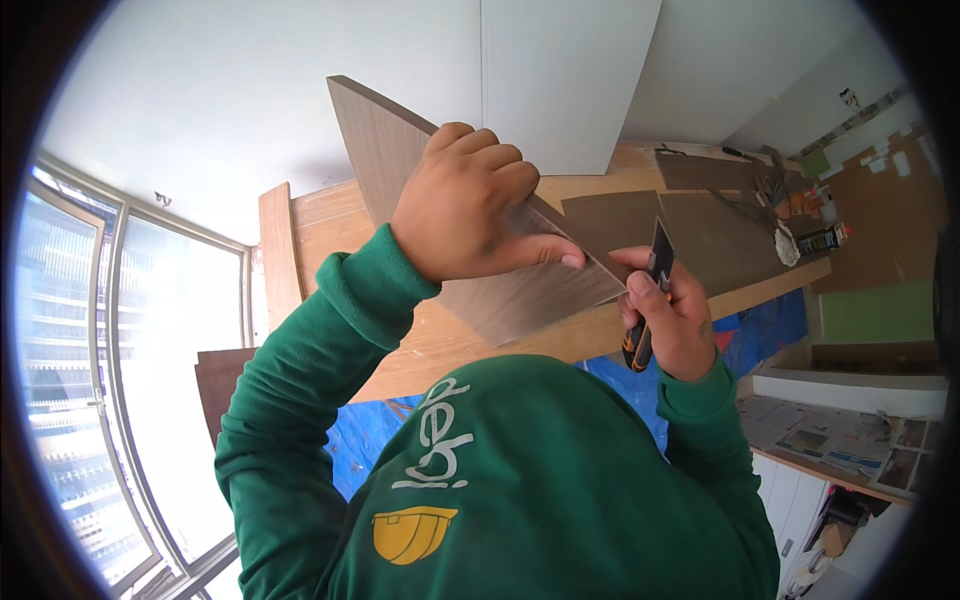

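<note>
My left hand (470, 205) grips the upper edge of a wood-grain board (375, 140), its fingers curled over the edge and the thumb along the near face. The board stands tilted above the workbench, one corner pointing up and away. In my right hand (675, 310) is a black and orange utility knife (640, 345), its dark blade pointing up. The right fingers also come up against the board's right-hand corner, where the edge ends. My palm hides part of the knife's handle.
Beneath the board runs a light wooden workbench (400, 350) with brown sheets (720, 235) on it. Tools and a black bottle (823, 240) gather at its right end. Blue plastic sheeting (770, 325) lies below. A window (170, 330) is at left; newspapers (815, 435) cover a counter at right.
</note>
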`<state>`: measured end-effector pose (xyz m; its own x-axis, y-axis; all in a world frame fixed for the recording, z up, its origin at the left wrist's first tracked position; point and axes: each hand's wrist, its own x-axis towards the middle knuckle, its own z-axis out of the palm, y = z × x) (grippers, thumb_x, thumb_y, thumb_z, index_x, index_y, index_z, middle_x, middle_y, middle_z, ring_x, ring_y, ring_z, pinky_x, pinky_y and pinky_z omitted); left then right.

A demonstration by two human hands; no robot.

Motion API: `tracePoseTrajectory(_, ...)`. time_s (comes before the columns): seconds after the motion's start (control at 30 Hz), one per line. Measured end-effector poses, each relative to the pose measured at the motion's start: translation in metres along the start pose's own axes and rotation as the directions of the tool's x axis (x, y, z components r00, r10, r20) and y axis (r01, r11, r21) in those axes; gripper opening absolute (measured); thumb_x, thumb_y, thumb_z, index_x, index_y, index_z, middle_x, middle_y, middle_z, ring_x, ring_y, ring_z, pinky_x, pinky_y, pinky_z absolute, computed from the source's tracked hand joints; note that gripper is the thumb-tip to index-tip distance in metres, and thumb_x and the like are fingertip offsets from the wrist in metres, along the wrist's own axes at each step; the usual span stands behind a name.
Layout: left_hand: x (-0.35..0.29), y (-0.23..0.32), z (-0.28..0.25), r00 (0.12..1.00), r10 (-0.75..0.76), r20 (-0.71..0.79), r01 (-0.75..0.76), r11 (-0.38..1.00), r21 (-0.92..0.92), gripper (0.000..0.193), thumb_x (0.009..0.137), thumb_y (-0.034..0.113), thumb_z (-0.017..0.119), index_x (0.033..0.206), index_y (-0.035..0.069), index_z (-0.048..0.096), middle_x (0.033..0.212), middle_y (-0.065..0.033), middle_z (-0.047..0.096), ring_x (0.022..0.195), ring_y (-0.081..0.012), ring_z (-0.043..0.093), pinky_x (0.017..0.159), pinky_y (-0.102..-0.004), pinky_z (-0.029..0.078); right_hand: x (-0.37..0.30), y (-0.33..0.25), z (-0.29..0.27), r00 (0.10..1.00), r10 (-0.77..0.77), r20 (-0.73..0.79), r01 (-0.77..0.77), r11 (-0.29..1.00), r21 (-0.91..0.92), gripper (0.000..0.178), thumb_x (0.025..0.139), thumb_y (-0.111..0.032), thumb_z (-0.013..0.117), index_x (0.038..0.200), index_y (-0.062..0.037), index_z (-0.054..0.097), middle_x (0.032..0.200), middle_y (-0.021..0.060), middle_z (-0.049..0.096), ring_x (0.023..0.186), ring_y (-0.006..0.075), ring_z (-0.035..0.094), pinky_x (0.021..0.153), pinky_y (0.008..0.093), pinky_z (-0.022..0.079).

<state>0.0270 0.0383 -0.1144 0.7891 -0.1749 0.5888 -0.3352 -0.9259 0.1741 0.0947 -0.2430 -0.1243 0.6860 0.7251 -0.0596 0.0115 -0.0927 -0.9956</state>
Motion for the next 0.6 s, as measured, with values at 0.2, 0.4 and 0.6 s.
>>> tracePoseTrajectory(0.2,0.013,-0.003,0.016,0.997,0.01,-0.076,-0.011,1.0,-0.008,0.074,0.07,0.078,0.079,0.069,0.006,0.062,0.067,-0.0052,0.054,0.069,-0.0273,0.056,0.073,-0.0395,0.041,0.004,0.006,0.003,0.992,0.026,-0.123,-0.001,0.981,0.192,0.032,0.107,-0.023,0.06,0.123,0.0032,0.066,0.076,-0.0006,0.055,0.069,0.009,0.053,0.065,0.0273,0.043)
tracePoseTrajectory(0.4,0.013,-0.006,0.024,0.995,0.017,-0.102,-0.016,1.0,0.008,0.073,0.07,0.078,0.079,0.067,0.008,0.06,0.066,-0.004,0.053,0.069,-0.0262,0.055,0.072,-0.0392,0.041,0.009,0.012,-0.007,0.994,0.051,-0.098,-0.025,0.968,0.25,0.031,0.104,-0.02,0.062,0.123,0.004,0.066,0.081,0.0068,0.06,0.072,0.016,0.058,0.067,0.0317,0.049)
tracePoseTrajectory(0.6,0.018,-0.004,0.024,0.993,0.029,-0.117,-0.029,1.0,0.008,0.072,0.069,0.077,0.079,0.066,0.008,0.059,0.066,-0.0034,0.052,0.068,-0.0261,0.054,0.072,-0.0391,0.04,0.014,0.013,-0.014,0.998,0.038,-0.058,-0.022,0.969,0.245,0.029,0.105,-0.02,0.06,0.121,0.0036,0.067,0.08,0.005,0.06,0.071,0.0137,0.057,0.066,0.0304,0.048)
